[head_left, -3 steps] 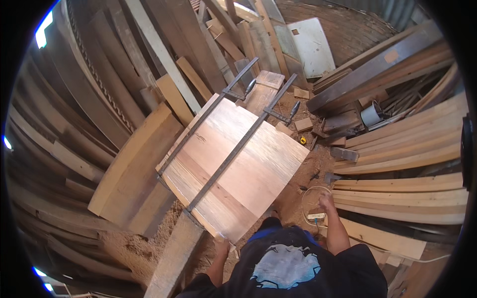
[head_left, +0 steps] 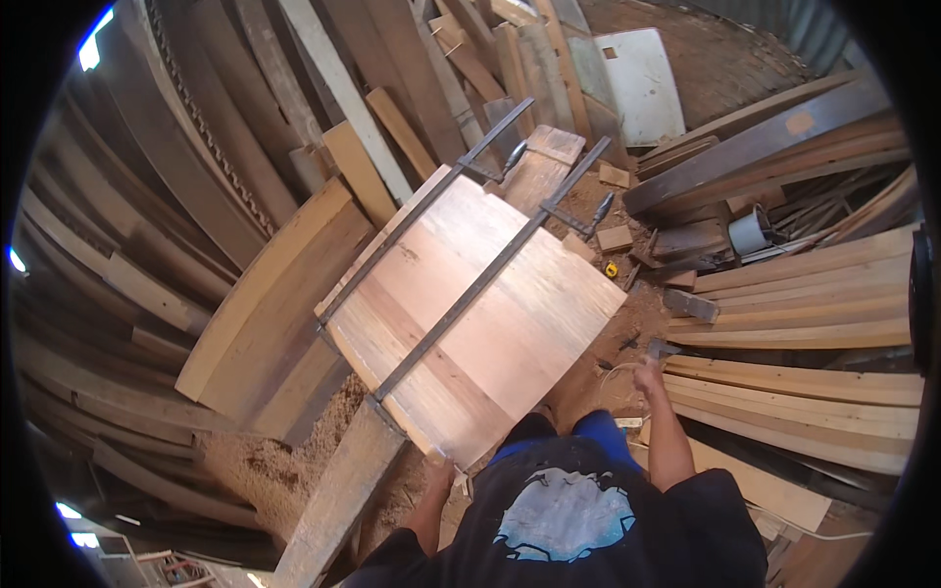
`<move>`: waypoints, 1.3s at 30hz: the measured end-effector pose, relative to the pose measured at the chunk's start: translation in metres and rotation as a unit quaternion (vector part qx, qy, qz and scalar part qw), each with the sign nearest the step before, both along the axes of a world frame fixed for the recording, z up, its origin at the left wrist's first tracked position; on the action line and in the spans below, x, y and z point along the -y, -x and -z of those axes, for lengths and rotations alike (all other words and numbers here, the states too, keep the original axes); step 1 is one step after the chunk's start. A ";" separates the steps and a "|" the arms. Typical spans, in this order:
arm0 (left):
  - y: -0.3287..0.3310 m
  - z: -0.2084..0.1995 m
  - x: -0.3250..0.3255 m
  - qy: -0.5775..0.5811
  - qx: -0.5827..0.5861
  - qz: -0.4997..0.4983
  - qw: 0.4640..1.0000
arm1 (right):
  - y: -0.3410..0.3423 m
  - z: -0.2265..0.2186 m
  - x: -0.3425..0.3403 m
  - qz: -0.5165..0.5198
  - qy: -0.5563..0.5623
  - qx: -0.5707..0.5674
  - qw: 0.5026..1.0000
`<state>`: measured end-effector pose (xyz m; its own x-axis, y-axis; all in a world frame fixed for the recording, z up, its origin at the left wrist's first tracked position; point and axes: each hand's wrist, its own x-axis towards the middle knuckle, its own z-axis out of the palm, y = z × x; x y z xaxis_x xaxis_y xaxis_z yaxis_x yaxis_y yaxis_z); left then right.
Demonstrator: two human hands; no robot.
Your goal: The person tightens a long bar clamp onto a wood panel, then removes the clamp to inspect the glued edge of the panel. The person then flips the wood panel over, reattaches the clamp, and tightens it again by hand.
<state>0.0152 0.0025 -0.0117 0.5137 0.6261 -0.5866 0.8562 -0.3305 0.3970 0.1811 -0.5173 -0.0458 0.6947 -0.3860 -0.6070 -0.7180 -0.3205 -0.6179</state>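
A pale wooden panel (head_left: 490, 304), made of boards set edge to edge, lies tilted in front of me. Two dark metal bar clamps, a left one (head_left: 392, 240) and a right one (head_left: 470, 297), run across it. My left hand (head_left: 440, 474) is closed at the panel's near corner, its fingertips partly hidden. To the right, low beside the stacked planks, my right hand (head_left: 648, 376) has its fingers curled. A thin pale cord (head_left: 616, 368) reaches that hand, and a grey metal piece (head_left: 664, 348) lies just beyond it. What the fingers hold is too small to tell.
A thick beam (head_left: 343, 490) and a wide slab (head_left: 265, 314) sit left of the panel. Planks (head_left: 814, 289) are stacked at right. A yellow tape measure (head_left: 611, 269) and wood blocks (head_left: 615, 238) lie on the sawdust-covered ground. A white power strip (head_left: 627, 422) is near my right forearm.
My right hand has moved slightly forward, closer to the grey metal piece, and the cord's loop looks smaller. My left hand stays at the panel corner. The whole view has shifted a little.
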 end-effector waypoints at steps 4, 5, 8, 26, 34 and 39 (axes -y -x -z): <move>-0.027 0.002 -0.005 0.079 -0.032 -0.032 0.996 | -0.089 -0.006 0.061 -0.001 0.012 0.052 0.999; -0.042 -0.005 -0.023 -0.055 -0.053 -0.042 0.996 | -0.115 -0.035 0.038 0.038 -0.037 0.045 0.998; -0.108 -0.003 -0.042 -0.222 -0.036 -0.105 0.969 | -0.189 -0.066 0.056 0.059 -0.061 0.063 0.994; -0.155 -0.014 -0.087 -0.151 -0.090 -0.146 0.974 | -0.467 -0.002 -0.021 0.186 -0.047 0.080 0.978; -0.164 -0.005 -0.093 -0.114 -0.016 -0.159 0.981 | -0.468 -0.019 0.012 0.216 -0.473 0.111 0.847; -0.154 0.000 -0.106 -0.139 -0.083 -0.131 0.978 | -0.457 -0.017 -0.024 0.254 -0.153 0.143 0.944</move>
<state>0.1690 0.1090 -0.0114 0.2263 0.8707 -0.4367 0.9710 -0.1663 0.1718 0.6383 -0.4935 -0.0284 0.6203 -0.5502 -0.5590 -0.5203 0.2447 -0.8182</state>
